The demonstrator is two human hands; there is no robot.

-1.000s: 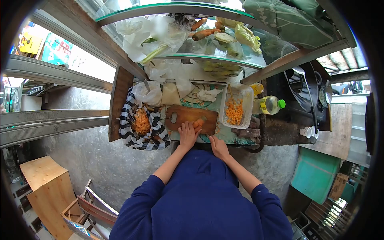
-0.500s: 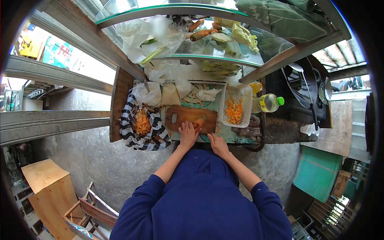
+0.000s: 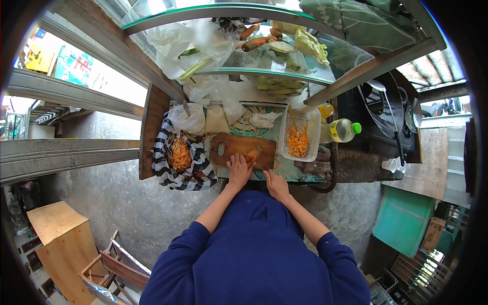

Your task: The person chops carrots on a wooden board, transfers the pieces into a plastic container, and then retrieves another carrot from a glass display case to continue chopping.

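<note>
Carrot (image 3: 253, 153) orange, far end darker, on board (image 3: 235, 146).

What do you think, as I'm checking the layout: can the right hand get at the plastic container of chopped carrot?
Probably yes: the plastic container looks uncovered and sits just beyond the right hand, with nothing standing between. The hand appears to hold a knife, which might need setting down.

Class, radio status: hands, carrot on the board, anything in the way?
Left hand on the carrot, atop the cutting board. Right hand on what looks like a knife, mostly hidden. Plastic tub close right, striped bag close left; neither blocking.
</note>
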